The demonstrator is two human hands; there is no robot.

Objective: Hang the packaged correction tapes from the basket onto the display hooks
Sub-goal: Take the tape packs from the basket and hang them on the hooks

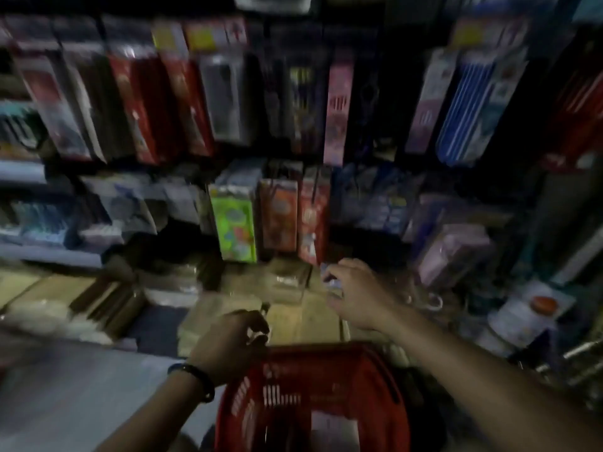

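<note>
Dim shop display (182, 102), right fingers (346, 266) pinch pale blurred package (332, 283), left fingers (256, 322) grip basket (326, 352).

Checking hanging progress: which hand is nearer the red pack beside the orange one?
Right: right hand just below the red pack; left hand lower, by the basket.

No legible txt/nos.: labels on hanging pkgs (233, 220) & red basket (326, 357) too blurred, dark to read.

dense hanging packs (235, 220) ahead, stacked boxes (287, 308) below, narrow gap between
</note>
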